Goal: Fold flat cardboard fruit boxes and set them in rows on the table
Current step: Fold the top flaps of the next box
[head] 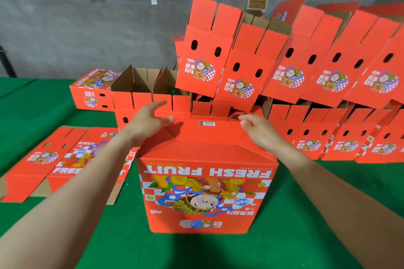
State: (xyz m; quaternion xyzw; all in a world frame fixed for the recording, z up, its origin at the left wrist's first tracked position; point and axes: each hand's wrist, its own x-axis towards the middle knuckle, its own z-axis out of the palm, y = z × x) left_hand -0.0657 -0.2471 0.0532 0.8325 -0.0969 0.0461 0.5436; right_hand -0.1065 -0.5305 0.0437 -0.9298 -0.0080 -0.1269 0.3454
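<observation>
— From the head view, where's the box?
— Lower centre, standing on the green felt desk (218, 253): a red corrugated fruit box (207, 183), print upside down, top flaps folded in.
— The grips?
— Left grip (148, 121) released, fingers straight on the top. Right grip (260, 131) curled at the far edge; whether it clasps the box, I cannot tell.
— Around it?
— Flat blanks (65, 159) at left; open boxes (306, 76) stacked upper right.

Bright, even light reaches you from upper left. Your left hand (150, 120) throws a soft shadow rightward on the box (207, 137). Frame edges bow; far wall (87, 17) looks soft.
</observation>
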